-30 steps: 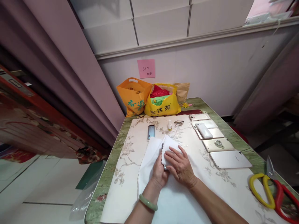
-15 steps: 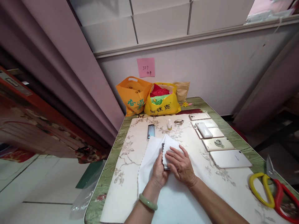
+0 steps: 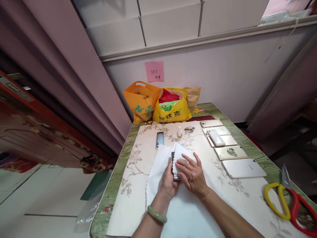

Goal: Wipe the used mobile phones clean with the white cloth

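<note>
My left hand (image 3: 169, 183) is closed around a phone (image 3: 176, 177) with a dark side and a silvery lower end. A folded part of a white cloth (image 3: 177, 148) with a zigzag edge covers most of the phone's face. My right hand (image 3: 192, 175) lies over that fold, its fingers stretched and spread on the cloth, the thumb close to the phone's lower end. The rest of the cloth spreads beneath both hands and forearms. A green bangle (image 3: 157, 215) circles my left wrist.
Beyond the cloth lie a small blue-grey phone (image 3: 160, 139), a small bottle (image 3: 179, 132) and glasses (image 3: 189, 129). Several phones (image 3: 244, 168) line the right side, near large scissors (image 3: 284, 201). An orange bag (image 3: 143, 104) and a yellow bag (image 3: 173, 112) stand at the back.
The fingers of my right hand have spread wider and slid slightly right over the cloth. My left hand and the phone have stayed in place.
</note>
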`<control>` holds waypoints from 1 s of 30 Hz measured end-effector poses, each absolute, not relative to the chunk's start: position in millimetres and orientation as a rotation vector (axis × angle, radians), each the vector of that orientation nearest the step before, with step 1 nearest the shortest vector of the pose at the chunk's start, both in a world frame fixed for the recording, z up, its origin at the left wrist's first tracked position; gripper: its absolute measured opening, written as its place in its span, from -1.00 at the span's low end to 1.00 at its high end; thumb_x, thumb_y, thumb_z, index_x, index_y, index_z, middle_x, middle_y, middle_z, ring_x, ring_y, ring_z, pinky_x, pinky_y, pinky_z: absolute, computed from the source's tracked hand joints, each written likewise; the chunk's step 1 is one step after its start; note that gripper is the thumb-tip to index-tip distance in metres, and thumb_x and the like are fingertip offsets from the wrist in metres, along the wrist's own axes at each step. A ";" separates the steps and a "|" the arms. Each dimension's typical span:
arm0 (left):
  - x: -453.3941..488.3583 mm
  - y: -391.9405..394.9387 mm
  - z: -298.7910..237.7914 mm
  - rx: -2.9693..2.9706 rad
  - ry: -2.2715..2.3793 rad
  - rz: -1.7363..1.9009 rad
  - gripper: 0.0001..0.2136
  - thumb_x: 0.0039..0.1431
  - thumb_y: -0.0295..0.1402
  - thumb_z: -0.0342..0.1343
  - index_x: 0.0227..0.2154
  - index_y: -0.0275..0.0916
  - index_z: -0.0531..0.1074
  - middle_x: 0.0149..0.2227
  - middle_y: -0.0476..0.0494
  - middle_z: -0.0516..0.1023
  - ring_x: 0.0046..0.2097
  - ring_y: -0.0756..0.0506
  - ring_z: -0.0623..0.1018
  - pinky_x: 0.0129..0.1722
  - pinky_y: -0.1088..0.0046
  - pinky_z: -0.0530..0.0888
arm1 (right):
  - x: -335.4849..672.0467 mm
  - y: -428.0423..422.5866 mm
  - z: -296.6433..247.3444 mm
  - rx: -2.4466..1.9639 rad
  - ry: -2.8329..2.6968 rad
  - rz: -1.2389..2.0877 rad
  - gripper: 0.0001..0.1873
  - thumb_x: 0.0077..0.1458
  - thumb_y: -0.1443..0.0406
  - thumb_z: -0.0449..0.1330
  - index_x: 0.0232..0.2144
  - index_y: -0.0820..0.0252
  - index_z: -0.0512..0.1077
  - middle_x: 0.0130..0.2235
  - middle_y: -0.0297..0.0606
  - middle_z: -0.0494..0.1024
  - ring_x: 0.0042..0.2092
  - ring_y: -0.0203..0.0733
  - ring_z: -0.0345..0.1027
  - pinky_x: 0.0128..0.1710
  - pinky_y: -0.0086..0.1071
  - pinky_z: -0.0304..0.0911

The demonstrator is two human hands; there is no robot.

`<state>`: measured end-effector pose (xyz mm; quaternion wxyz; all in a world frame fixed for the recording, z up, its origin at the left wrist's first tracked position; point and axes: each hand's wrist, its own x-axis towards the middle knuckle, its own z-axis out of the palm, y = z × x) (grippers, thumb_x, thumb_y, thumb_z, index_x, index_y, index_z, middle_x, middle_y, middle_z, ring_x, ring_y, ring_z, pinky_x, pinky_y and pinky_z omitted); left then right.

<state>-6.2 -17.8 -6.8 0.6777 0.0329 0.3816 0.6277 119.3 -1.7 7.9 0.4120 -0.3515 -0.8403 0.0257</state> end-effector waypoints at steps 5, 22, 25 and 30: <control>-4.7 -18.2 -6.8 0.123 0.800 1.442 -0.70 0.18 -0.26 0.12 -0.06 -0.26 0.48 0.03 -0.24 0.52 0.07 -0.14 0.50 0.01 0.37 0.49 | 114.6 4.4 4.1 -0.999 -2.294 -0.032 -0.44 0.25 0.15 0.03 0.26 0.12 0.16 0.21 -0.23 0.34 0.30 0.10 0.01 0.29 0.17 -0.39; -4.3 -17.7 -8.4 0.129 0.805 1.444 -0.68 0.18 -0.28 0.14 -0.02 -0.22 0.47 0.09 -0.20 0.48 0.11 -0.12 0.47 0.04 0.39 0.47 | 112.7 5.9 0.5 -1.098 -2.232 -0.050 -0.44 0.27 0.14 0.01 0.27 0.13 0.15 0.22 -0.22 0.32 0.30 0.11 0.01 0.29 0.17 -0.38; -3.7 -16.3 -5.3 0.117 0.796 1.447 -0.68 0.17 -0.25 0.16 -0.02 -0.21 0.47 0.11 -0.20 0.47 0.13 -0.14 0.45 0.08 0.35 0.44 | 115.2 5.4 -2.0 -1.132 -2.103 -0.050 -0.55 0.28 0.18 0.01 0.17 0.12 0.29 0.13 -0.24 0.45 0.25 0.09 0.11 0.29 0.17 -0.35; -5.4 -17.1 -5.5 0.079 0.843 1.432 -0.66 0.16 -0.25 0.16 -0.02 -0.23 0.46 0.09 -0.21 0.48 0.14 -0.13 0.45 0.09 0.38 0.43 | 122.9 1.1 3.5 -0.904 -2.129 0.025 -0.67 0.28 0.24 -0.02 -0.02 0.08 0.46 -0.03 -0.29 0.57 0.21 -0.03 0.20 0.30 0.06 -0.23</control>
